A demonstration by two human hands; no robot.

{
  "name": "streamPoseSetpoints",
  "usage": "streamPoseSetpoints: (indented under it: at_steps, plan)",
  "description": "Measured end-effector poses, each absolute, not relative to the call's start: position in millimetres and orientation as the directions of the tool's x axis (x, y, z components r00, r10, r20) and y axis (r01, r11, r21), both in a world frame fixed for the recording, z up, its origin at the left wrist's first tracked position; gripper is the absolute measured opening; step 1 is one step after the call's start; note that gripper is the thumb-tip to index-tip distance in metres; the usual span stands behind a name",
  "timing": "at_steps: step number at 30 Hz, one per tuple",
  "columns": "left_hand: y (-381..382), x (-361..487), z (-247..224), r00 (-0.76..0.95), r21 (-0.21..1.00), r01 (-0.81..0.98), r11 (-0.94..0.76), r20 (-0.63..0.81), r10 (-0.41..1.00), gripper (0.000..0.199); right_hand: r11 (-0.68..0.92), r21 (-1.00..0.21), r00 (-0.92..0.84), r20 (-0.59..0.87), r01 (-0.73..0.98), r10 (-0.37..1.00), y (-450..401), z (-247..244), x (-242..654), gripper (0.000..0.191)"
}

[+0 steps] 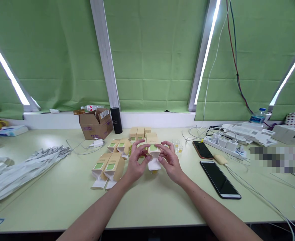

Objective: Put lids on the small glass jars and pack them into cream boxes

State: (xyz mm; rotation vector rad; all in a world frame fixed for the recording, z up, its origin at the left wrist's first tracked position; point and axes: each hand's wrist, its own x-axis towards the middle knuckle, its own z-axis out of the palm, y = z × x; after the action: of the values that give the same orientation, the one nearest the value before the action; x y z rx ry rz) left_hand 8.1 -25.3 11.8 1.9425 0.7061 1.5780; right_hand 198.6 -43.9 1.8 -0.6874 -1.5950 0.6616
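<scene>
Between my hands is a small tan carton (152, 137) with a green window, its white end flap hanging down toward me. My left hand (137, 163) grips its left side with thumb and fingers. On the right side, my right hand (172, 164) holds it the same way. Just below the flap, a bit of something clear and yellow (154, 172) shows, mostly hidden. Two like cartons (114, 164) lie left of my left hand with flaps open, and two more (123, 146) lie behind them. Small clear plastic pieces with yellow parts (179, 147) sit beyond my right hand.
More tan cartons (136, 132) stand farther back. A brown cardboard box (93, 126) and black cylinder (116, 120) are near the ledge. White strips (29, 170) cover the left. Two phones (220, 179), a power strip (225, 145) and cables lie to the right.
</scene>
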Motion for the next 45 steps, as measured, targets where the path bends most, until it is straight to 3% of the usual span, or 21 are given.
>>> streamPoseSetpoints:
  at_steps: [20,30,39,45]
  plan:
    - [-23.5,12.6,11.6,0.150,0.633,0.175,-0.754,0.740,0.656,0.028,0.520,-0.849,-0.027,0.524,-0.094,0.851,-37.2,-1.8,190.7,0.035]
    - [-23.9,11.6,10.1,0.171,0.659,0.178,-0.731,0.711,0.682,0.029,0.510,-0.858,0.015,0.510,-0.069,0.860,-35.4,-1.3,190.1,0.030]
    - [-23.9,4.7,11.9,0.336,0.680,0.087,-0.728,0.668,0.664,0.057,0.488,-0.869,0.063,0.485,-0.084,0.872,-35.5,2.5,191.5,0.032]
    - [-25.0,5.6,12.7,0.403,0.702,0.123,-0.701,0.610,0.682,0.077,0.479,-0.872,0.072,0.474,-0.104,0.878,-34.9,3.4,193.1,0.034]
